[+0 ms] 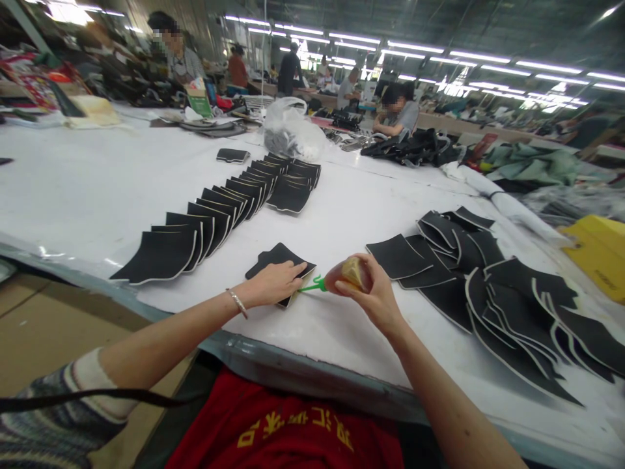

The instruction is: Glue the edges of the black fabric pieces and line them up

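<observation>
Matt black panels (163, 255); glossy, translucent plastic bottle (347, 276).

The left hand (276, 283) presses a black piece (280, 255) flat on the white surface (342, 218). The right hand (374, 293) holds a squeeze bottle (349, 276), its green nozzle (315, 284) pointing toward the piece's edge. An overlapping row of black pieces (198, 225) lies beyond the left hand; a loose pile (488, 280) lies to the right.

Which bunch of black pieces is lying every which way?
The jumbled pile to the right of the right hand: its pieces point in different directions, while the long row on the left overlaps in a neat line.
</observation>
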`<control>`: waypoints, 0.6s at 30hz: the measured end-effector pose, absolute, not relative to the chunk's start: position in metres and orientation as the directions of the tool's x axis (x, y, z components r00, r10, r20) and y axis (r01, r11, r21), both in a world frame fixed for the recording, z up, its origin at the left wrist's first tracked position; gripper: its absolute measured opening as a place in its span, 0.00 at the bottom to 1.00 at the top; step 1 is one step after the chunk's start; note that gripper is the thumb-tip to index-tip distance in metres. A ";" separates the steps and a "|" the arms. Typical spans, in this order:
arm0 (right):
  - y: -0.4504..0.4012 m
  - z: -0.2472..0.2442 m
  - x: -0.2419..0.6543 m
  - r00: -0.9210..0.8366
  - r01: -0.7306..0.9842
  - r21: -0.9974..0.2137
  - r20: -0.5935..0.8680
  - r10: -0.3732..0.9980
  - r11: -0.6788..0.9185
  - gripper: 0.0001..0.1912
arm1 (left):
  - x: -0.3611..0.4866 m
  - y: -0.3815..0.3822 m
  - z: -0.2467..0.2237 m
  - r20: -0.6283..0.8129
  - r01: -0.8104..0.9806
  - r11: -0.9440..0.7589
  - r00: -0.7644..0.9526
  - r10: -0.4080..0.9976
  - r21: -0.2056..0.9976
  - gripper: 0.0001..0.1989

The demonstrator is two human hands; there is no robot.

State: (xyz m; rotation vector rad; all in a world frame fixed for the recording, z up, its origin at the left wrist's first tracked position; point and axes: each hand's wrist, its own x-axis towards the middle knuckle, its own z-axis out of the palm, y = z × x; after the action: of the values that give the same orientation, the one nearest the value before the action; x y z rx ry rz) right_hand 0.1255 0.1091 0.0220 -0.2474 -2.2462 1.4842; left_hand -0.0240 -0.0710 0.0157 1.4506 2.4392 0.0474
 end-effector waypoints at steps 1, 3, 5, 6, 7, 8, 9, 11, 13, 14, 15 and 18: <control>0.108 0.022 0.126 -0.905 -0.091 -0.915 0.241 0.351 0.394 0.26 | -0.024 -0.071 0.015 -0.244 0.855 0.488 -0.442 0.863 0.178 0.27; 0.107 0.021 0.127 -0.928 -0.100 -0.926 0.219 0.302 0.364 0.26 | -0.025 -0.071 0.013 -0.243 0.854 0.490 -0.445 0.862 0.173 0.27; 0.107 0.021 0.128 -0.922 -0.109 -0.924 0.232 0.311 0.366 0.26 | -0.026 -0.071 0.012 -0.237 0.855 0.490 -0.448 0.862 0.170 0.27; 0.107 0.021 0.129 -0.911 -0.111 -0.919 0.246 0.331 0.379 0.26 | -0.026 -0.071 0.012 -0.235 0.860 0.483 -0.442 0.866 0.165 0.27; 0.108 0.021 0.129 -0.902 -0.111 -0.914 0.258 0.347 0.391 0.26 | -0.026 -0.071 0.012 -0.235 0.866 0.474 -0.433 0.870 0.160 0.27; 0.108 0.021 0.129 -0.899 -0.110 -0.912 0.262 0.352 0.396 0.26 | -0.026 -0.071 0.012 -0.238 0.869 0.469 -0.428 0.872 0.156 0.27; 0.107 0.021 0.130 -0.904 -0.110 -0.914 0.255 0.342 0.391 0.26 | -0.025 -0.071 0.013 -0.244 0.869 0.470 -0.428 0.870 0.153 0.27; 0.108 0.021 0.130 -0.929 -0.112 -0.923 0.228 0.290 0.368 0.26 | -0.024 -0.071 0.016 -0.248 0.869 0.472 -0.430 0.868 0.146 0.26; 0.110 0.021 0.129 -0.940 -0.124 -0.923 0.227 0.254 0.363 0.26 | -0.023 -0.071 0.019 -0.246 0.874 0.465 -0.424 0.872 0.142 0.25; 0.112 0.020 0.128 -0.938 -0.131 -0.918 0.237 0.254 0.373 0.26 | -0.022 -0.071 0.020 -0.242 0.878 0.458 -0.418 0.876 0.141 0.25; 0.115 0.020 0.127 -0.931 -0.136 -0.910 0.253 0.263 0.392 0.26 | -0.022 -0.071 0.020 -0.238 0.879 0.454 -0.415 0.878 0.141 0.25; 0.125 0.019 0.123 -0.894 -0.138 -0.863 0.320 0.314 0.486 0.26 | -0.023 -0.071 0.019 -0.246 0.860 0.482 -0.437 0.865 0.169 0.27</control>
State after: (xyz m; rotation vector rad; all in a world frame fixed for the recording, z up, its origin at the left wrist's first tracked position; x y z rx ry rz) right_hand 0.1234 0.1247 0.0190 -0.1461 -2.2967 1.3914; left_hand -0.0227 -0.0712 0.0193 1.4620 2.4344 0.0263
